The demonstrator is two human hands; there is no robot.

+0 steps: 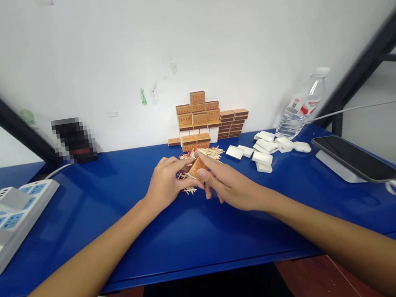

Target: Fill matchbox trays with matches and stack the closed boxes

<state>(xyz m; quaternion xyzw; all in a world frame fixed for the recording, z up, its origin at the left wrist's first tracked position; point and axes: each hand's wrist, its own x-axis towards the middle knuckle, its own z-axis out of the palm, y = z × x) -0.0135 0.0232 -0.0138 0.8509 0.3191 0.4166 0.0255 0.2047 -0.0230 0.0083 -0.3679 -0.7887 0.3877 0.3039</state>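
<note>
A brown-orange matchbox (pixel 198 168) is held tilted above the blue table, between both hands. My right hand (pixel 230 183) is closed round its near right side, thumb on the printed face. My left hand (pixel 165 180) pinches the box's left end, its thumb below and fingers above; a pale strip shows there, partly hidden by the fingers. Loose matches (pixel 189 189) with red heads lie on the table under and behind the hands. Just beyond them rises a stack of matchboxes (pixel 193 118), with more boxes (pixel 234 122) piled at its right.
White matchbox trays (pixel 262 147) lie scattered right of the matches. Farther right are a water bottle (pixel 300 104), a white earphone case (pixel 301 146) and a phone (pixel 357 156) on a stand. A power strip (pixel 16 216) lies at left. The white wall (pixel 115 57) borders the table's back.
</note>
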